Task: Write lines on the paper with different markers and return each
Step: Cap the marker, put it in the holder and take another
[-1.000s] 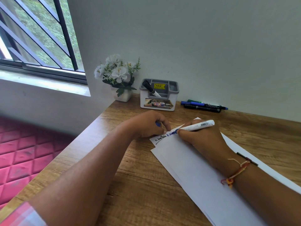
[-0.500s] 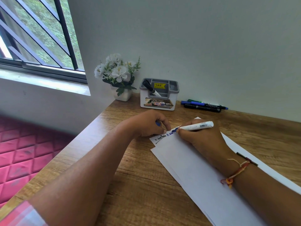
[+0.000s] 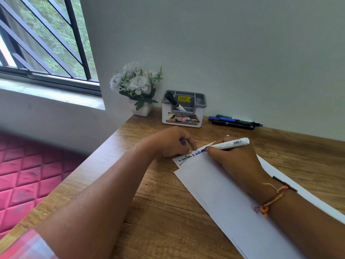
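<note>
Head view: left hand (image 3: 171,143) curled round a blue cap (image 3: 182,142), fingertips (image 3: 190,151) pinning the paper (image 3: 214,184) corner to the surface (image 3: 149,202). Right hand (image 3: 237,161), its grip pinching the white marker (image 3: 229,143), tip on the top line, mid blue word. Best done with light strokes, the sheet pinned flat, the line level.

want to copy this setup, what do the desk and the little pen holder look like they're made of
The desk looks like wood or a wood-look laminate with a matte finish: brown grain lines run along it, but which of the two cannot be told. The pen holder looks like moulded plastic, smooth with a slight sheen: white body, grey divided rim.
</note>
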A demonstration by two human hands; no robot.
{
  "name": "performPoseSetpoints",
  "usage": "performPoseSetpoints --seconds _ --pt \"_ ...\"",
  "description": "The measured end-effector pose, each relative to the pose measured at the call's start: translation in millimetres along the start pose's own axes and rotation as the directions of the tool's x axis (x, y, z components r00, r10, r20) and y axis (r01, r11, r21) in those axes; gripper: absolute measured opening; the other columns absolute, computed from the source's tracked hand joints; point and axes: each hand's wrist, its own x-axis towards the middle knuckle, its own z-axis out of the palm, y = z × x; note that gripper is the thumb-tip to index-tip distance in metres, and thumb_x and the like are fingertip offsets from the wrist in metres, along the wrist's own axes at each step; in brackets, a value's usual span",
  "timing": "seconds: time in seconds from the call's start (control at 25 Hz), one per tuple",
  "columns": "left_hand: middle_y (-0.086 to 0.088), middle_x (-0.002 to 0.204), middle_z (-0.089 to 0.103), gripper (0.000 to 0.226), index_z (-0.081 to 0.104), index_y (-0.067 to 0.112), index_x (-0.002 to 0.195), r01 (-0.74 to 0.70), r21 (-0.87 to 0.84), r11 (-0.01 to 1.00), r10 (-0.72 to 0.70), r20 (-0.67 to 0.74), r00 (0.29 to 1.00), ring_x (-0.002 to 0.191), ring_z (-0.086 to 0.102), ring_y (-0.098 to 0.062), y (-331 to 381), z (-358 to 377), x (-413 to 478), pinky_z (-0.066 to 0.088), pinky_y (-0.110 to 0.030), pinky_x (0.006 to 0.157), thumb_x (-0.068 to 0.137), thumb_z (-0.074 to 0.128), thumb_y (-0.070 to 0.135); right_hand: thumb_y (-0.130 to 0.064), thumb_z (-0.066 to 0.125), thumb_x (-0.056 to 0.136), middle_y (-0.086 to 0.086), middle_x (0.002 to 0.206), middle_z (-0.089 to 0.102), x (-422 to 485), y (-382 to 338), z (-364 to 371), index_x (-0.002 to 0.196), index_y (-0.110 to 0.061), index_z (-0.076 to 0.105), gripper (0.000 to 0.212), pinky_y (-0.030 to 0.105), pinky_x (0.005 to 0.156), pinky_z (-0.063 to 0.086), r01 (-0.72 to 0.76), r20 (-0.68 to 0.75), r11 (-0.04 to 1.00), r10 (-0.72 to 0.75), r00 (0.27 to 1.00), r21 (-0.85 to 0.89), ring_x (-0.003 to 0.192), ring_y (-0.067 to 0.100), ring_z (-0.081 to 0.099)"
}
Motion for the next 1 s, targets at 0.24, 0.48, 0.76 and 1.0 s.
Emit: performPoseSetpoints --seconds 0.24,0.48,0.76,1.0 --pt "0.007 0.121 0.064 0.020 0.074 0.039 0.097 -0.008 -0.003 1.000 0.008 -0.008 1.000 0.105 0.062 -0.014 -1.5 0.8 0.1 0.054 -0.043 0.097 0.090 0.071 0.021 -0.028 0.078 0.082 0.001 0.081 0.073 -0.3 -1.5 0.8 0.083 -0.021 0.072 0.009 0.036 0.064 0.054 0.007 -0.002 0.998 -0.008 1.000 -0.060 0.077 0.019 0.070" --pt "0.007 0.121 0.064 0.020 0.073 0.042 0.095 0.000 0.009 1.000 0.000 -0.009 1.000 0.105 0.061 -0.013 -1.1 0.6 0.7 0.055 -0.042 0.096 0.089 0.072 0.022 -0.028 0.077 0.082 0.004 0.081 0.071 0.6 -1.9 -0.2 0.082 -0.019 0.071 0.011 0.035 0.061 0.052 -0.016 -0.003 0.998 0.016 1.000 -0.065 0.075 0.020 0.069" --pt "0.007 0.123 0.063 0.021 0.073 0.040 0.099 -0.004 0.022 1.000 0.004 0.002 1.000 0.105 0.061 -0.013 0.5 -0.2 -0.2 0.054 -0.041 0.096 0.090 0.071 0.021 -0.025 0.075 0.082 0.003 0.082 0.071 1.3 -3.2 -0.5 0.084 -0.021 0.070 0.007 0.036 0.065 0.054 -0.006 0.021 0.999 0.007 1.000 -0.053 0.076 0.019 0.068" --pt "0.008 0.121 0.064 0.021 0.072 0.040 0.099 -0.002 0.027 1.000 0.002 0.003 1.000 0.103 0.060 -0.012 1.3 -0.3 -1.3 0.054 -0.042 0.096 0.090 0.070 0.021 -0.026 0.074 0.085 -0.007 0.079 0.068 1.1 -5.4 1.1 0.080 -0.027 0.069 0.007 0.014 0.054 0.044 0.023 0.107 0.983 -0.004 0.994 -0.183 0.073 0.010 0.065"
